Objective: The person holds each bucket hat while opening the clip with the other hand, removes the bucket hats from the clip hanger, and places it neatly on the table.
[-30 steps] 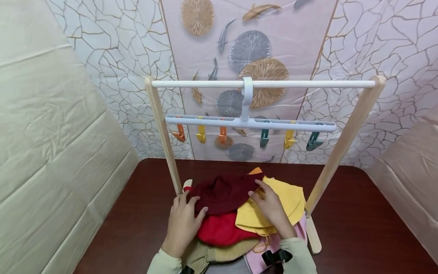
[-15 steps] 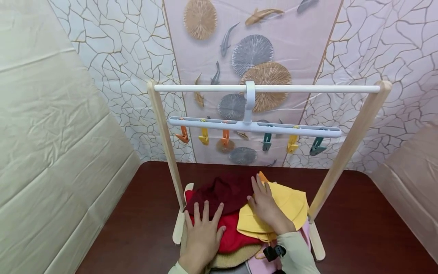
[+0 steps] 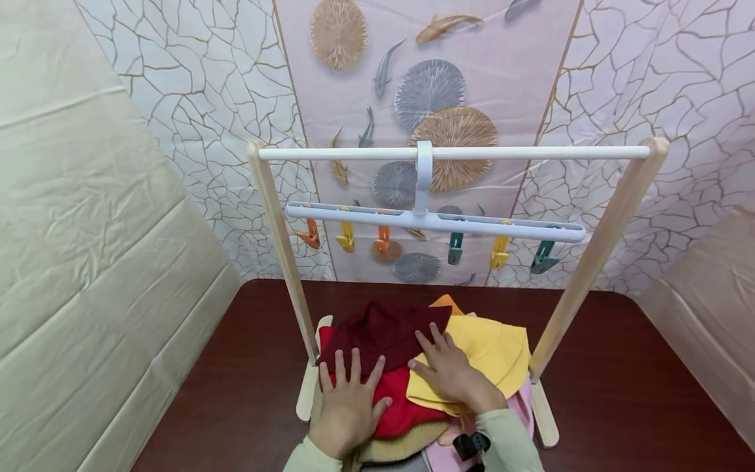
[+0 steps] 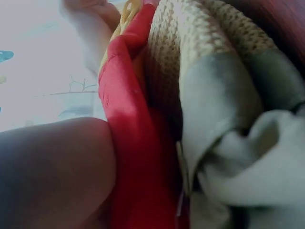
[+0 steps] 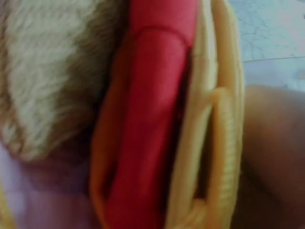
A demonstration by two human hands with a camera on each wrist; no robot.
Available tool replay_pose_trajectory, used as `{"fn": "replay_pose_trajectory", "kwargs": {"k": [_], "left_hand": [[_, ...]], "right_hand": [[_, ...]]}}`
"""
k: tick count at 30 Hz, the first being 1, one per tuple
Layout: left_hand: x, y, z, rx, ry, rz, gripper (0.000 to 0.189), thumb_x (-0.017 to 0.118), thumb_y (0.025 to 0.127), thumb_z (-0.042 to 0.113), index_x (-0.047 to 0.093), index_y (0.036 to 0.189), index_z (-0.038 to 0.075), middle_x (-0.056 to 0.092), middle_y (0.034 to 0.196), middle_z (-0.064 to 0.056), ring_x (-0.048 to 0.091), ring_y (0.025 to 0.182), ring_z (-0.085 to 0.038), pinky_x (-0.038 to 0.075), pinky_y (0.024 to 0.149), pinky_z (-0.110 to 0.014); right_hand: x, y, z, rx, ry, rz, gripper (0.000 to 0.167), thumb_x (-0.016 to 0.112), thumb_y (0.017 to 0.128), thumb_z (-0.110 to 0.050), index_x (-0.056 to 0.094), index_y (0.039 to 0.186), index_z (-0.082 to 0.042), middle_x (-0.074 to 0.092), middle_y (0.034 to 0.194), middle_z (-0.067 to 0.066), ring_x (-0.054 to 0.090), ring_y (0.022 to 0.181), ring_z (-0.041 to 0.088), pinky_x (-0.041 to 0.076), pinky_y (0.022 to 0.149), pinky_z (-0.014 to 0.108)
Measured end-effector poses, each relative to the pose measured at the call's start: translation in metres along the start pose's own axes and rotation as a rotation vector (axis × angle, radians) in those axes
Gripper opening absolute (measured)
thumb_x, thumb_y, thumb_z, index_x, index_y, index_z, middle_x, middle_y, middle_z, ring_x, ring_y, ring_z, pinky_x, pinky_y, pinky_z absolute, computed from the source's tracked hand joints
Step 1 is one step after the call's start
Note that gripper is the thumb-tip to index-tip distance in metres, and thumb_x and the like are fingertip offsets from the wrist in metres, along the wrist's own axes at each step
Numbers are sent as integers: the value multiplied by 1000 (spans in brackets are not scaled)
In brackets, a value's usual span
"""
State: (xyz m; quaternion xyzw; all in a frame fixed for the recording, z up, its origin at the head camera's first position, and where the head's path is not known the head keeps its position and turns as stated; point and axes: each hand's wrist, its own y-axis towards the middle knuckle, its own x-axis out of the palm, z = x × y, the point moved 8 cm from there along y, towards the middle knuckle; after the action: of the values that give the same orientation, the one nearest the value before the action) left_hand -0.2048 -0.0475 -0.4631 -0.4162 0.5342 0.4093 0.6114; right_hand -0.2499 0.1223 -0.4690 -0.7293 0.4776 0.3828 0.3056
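In the head view a maroon hat [image 3: 380, 331] lies on top of a pile of hats. My left hand [image 3: 348, 410] spreads over the red hat [image 3: 407, 400], its fingertips at the maroon hat's near edge. My right hand [image 3: 454, 373] lies over the yellow hat [image 3: 495, 351] with straight fingers, its fingertips reaching the maroon hat's right side. Below the red hat shows a tan knitted hat [image 3: 404, 446], and a pink cloth piece [image 3: 442, 455] sticks out at the front. The left wrist view has the red hat [image 4: 131, 119] beside grey-green fabric [image 4: 219, 95]. Neither hand grips anything.
A wooden stand [image 3: 613, 223] with a white rod [image 3: 531, 153] straddles the pile. From the rod hangs a pale hanger [image 3: 489, 225] with orange, yellow and green clips [image 3: 455, 249]. Orange cloth [image 3: 446, 303] peeks out behind. A patterned backdrop [image 3: 377, 72] rises behind the dark table [image 3: 206, 387].
My left hand has moved from the maroon hat's left edge to the right and nearer, its fingers now spread. My right hand has slid left and nearer, off the maroon hat's far right edge.
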Motion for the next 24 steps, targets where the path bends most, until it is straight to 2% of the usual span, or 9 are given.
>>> {"fn": "replay_pose_trajectory", "kwargs": {"k": [4,8,13,17,21,24], "left_hand": [[0,7,0,15,-21,-25,71,61,101,58,44,162,27,36,165,-25,26,153,-56,22,117,-76],[2,14,0,33,-52,-65,71,62,101,57,42,163,29,33,168,-22,21,156,-53,20,120,-74],[5,20,-1,37,-88,-92,69,61,102,56,41,163,31,32,169,-20,18,157,-52,16,121,-74],[-1,26,-5,50,-123,-64,63,63,103,49,46,161,31,36,167,-20,20,156,-53,16,121,-74],[-8,34,-11,69,-153,-6,55,65,104,40,53,157,29,45,162,-20,27,154,-52,18,120,-74],[-11,39,-15,70,-135,29,50,64,105,35,56,154,29,50,159,-19,33,153,-50,20,120,-73]], "right_hand": [[8,6,13,18,-32,-18,80,46,109,-56,28,165,-2,12,171,31,16,153,62,23,115,77],[15,8,30,56,-18,-36,94,41,103,-72,23,168,-7,8,174,25,12,155,59,18,117,77],[13,5,34,96,5,-139,106,46,96,-81,19,169,-10,7,175,22,11,157,55,17,118,77],[0,5,26,86,7,-174,105,50,96,-77,19,169,-8,10,174,24,13,157,54,18,117,78],[-2,10,26,96,28,-124,103,51,97,-75,19,169,-9,10,174,24,11,157,56,15,117,78],[0,14,26,99,47,-79,103,54,97,-74,21,169,-9,11,174,24,12,156,58,14,116,79]]}}
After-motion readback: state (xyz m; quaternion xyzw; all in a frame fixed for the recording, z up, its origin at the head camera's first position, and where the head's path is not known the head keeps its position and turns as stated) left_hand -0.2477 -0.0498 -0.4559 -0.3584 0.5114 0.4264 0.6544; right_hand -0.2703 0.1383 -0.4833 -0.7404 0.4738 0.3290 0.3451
